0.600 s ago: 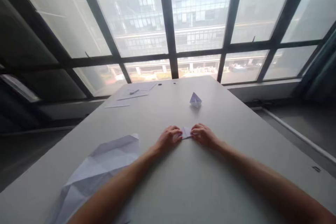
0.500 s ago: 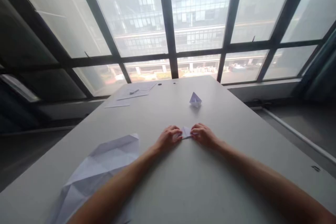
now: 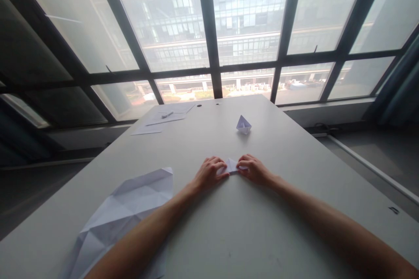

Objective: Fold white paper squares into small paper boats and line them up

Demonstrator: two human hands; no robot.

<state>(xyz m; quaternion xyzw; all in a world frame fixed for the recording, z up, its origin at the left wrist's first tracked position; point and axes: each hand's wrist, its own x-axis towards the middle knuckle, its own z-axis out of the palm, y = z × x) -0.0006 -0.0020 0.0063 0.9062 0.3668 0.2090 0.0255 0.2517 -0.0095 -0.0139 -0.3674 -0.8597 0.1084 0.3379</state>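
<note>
Left hand, right hand, fingers curled, fingertips nearly meeting

An office or meeting room: a long grey bench with loose paper sheets stands against tall dark-framed windows facing a glass office block.

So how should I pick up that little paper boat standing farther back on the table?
Probably by the pointed peak of the paper boat. It stands upright on its wider base with the tip sticking up, clear of both hands and the small folded paper between them. Come from above and pinch the tip's two flat sides lightly, so the thin paper doesn't get squashed.
</note>
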